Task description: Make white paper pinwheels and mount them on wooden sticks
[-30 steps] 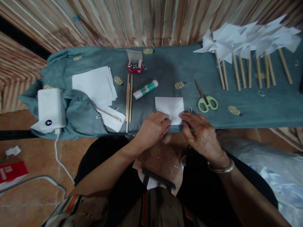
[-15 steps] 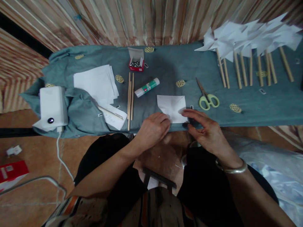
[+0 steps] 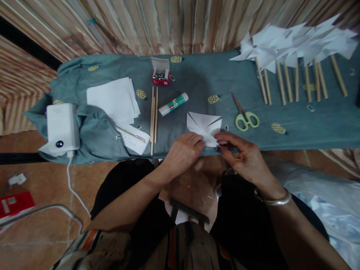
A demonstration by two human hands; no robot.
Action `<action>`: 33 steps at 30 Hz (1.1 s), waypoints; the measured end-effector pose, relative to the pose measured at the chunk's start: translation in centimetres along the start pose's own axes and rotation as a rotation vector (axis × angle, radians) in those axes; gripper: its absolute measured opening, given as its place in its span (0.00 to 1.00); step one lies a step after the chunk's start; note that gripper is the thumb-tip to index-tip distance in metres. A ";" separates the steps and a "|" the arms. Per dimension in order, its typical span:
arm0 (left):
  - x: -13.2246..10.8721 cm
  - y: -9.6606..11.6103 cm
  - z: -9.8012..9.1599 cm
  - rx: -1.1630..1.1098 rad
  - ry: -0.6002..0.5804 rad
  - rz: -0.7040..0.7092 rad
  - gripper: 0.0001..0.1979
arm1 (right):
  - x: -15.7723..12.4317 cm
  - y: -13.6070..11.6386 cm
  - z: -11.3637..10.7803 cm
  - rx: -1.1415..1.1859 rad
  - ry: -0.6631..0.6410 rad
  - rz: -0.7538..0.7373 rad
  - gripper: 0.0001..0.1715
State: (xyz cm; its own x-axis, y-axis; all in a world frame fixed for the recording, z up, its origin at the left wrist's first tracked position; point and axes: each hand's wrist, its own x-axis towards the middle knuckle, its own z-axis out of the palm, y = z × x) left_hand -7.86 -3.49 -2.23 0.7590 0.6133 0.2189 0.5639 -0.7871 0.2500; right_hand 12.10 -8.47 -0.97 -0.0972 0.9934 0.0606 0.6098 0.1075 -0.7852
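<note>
A white paper square (image 3: 204, 123) with slits cut in from its corners lies at the table's front edge. My left hand (image 3: 187, 152) has its fingers closed on the paper's lower left part. On the right side, my right hand (image 3: 239, 152) pinches the paper's lower right corner between thumb and fingers. A glue stick (image 3: 173, 104) lies behind my left hand, beside several thin wooden sticks (image 3: 156, 116). Scissors with green handles (image 3: 245, 116) rest to the right of the paper, behind my right hand.
Paper sheets (image 3: 111, 98), a pen (image 3: 131, 134) and a white power bank (image 3: 62, 125) are on the left. An open red box (image 3: 161, 77) of small metal pieces stands at the back. Several paper pinwheels (image 3: 292, 45) on sticks lie back right.
The paper's slits have opened and show dark gaps. My right hand has moved slightly left and closed on the corner. My left hand has shifted slightly over the paper.
</note>
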 end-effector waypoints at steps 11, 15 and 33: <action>-1.0 0.0 0.0 -0.075 0.041 0.044 0.10 | 0.4 0.9 0.1 0.180 -0.030 -0.019 0.07; -1.2 0.1 0.0 -0.086 0.026 0.052 0.08 | 0.8 0.8 0.4 0.186 -0.011 -0.021 0.04; -1.1 0.7 0.0 -0.110 0.000 0.050 0.10 | 1.4 0.4 2.0 -0.050 0.138 -0.043 0.05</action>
State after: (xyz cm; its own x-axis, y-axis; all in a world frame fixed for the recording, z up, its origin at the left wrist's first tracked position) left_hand -8.30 -4.70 -2.31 0.7853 0.5731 0.2341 0.4858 -0.8048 0.3409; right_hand 10.65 -7.11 -2.47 -0.0175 0.9834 0.1805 0.6461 0.1489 -0.7486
